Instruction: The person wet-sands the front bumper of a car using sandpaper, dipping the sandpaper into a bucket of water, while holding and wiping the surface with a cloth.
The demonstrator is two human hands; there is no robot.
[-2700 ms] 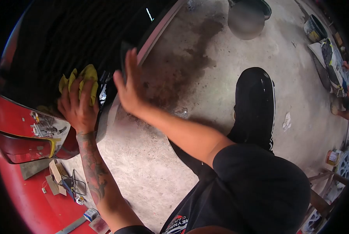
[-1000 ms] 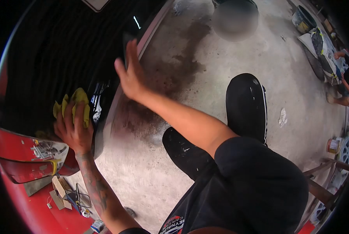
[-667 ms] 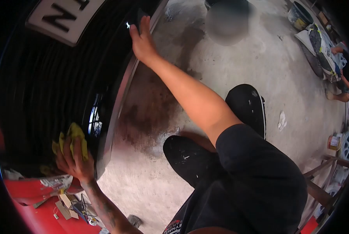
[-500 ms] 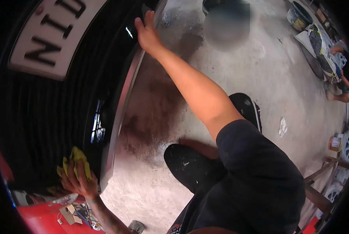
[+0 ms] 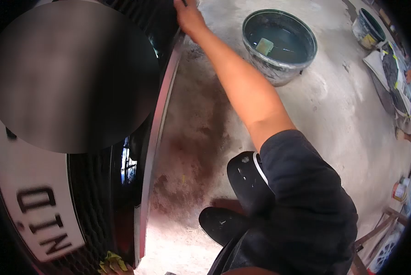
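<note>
My left hand (image 5: 118, 266) is at the bottom edge, only partly in view, with its fingers closed on a crumpled yellow cloth (image 5: 111, 262). The cloth is against the lower end of a black ribbed car grille (image 5: 95, 220). At the top edge, my right hand (image 5: 189, 18) rests by the grille's outer rim, its fingers bent and partly cut off. A small dark piece shows at those fingers, too little of it to name. A white number plate (image 5: 31, 160) with black letters is fixed on the grille. A round blur hides much of the car front.
A dark tub (image 5: 281, 68) of murky water holds a greenish sponge (image 5: 264, 46). Farther off are a bucket (image 5: 368, 30), bags (image 5: 391, 68) and a small tub (image 5: 399, 190). A wooden frame (image 5: 375, 233) is at lower right. Part of another person shows at the right edge.
The view has shifted, so the water tub is now in full sight. Both hands appear closer to the frame's edges. The yellow cloth stays in my left hand.
</note>
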